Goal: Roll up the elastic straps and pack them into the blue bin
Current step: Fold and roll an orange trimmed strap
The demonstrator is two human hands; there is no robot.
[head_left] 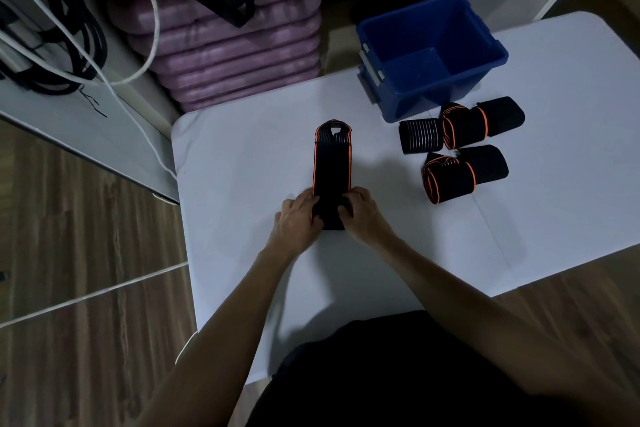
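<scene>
Open-top blue plastic bin (429, 55) stands at far edge of white table (242, 156), nothing above opening. Three rolled black-and-orange elastic straps (464, 146) lie just beside bin's near wall, blocking low approach there. Bare table between flat black strap (332, 163) and rolls.

The room was dim. A white worktop (398, 253) filled the middle and right of the frame, with a faint seam running across it. Wood-patterned floor (86, 253) showed at lower left and lower right, crossed by a pale line. At upper centre stood a stack of purple mats (235, 45) on the floor behind the worktop. A white shelf (69, 107) ran along the upper left, with black straps (79, 45) and a white cable (152, 10) draped over it.
</scene>
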